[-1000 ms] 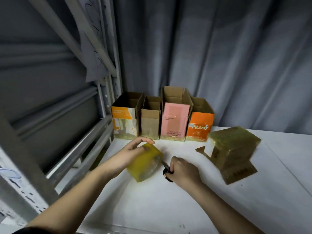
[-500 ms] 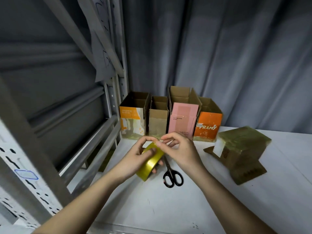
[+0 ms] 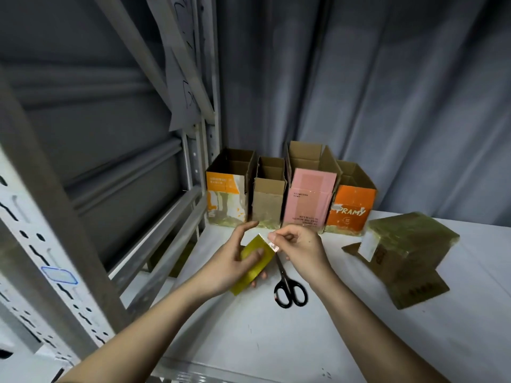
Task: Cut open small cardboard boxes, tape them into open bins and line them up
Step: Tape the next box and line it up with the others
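Holding a roll of yellow packing tape (image 3: 255,268) just above the white worktop (image 3: 318,344), the left hand (image 3: 232,261) has its thumb pressed on the roll's outer face and its fingers wrapped under; index finger stretched up and loose. Grip there: clasped round the roll. Right hand (image 3: 301,247) sits just right of the roll, thumb and fingertips pinched on the free end of tape (image 3: 272,246), a short clear strip peeled off the roll's upper edge. Grip there: pinching the tape end, other fingers curled in.

Black-handled scissors (image 3: 289,288) lie flat on the worktop directly under and just nearer than the right hand, blades closed and pointing away toward the roll, handles toward the person. Not touched by either hand.

Beyond both hands, against the grey curtain (image 3: 387,106), four open-topped bins stand side by side in a row, walls touching: orange-and-white box (image 3: 225,200) farthest left, plain brown box (image 3: 268,201), taller pink box (image 3: 311,200), orange box printed "PRAMY" (image 3: 349,211) at the right end.

Well right of the right hand, a tape-wrapped brown box (image 3: 409,244) lies tilted on the worktop, one flap splayed flat toward the person, white label on its left face.

Left of the left hand, grey metal shelving uprights (image 3: 204,134) with a paper sheet (image 3: 182,87) hanging.
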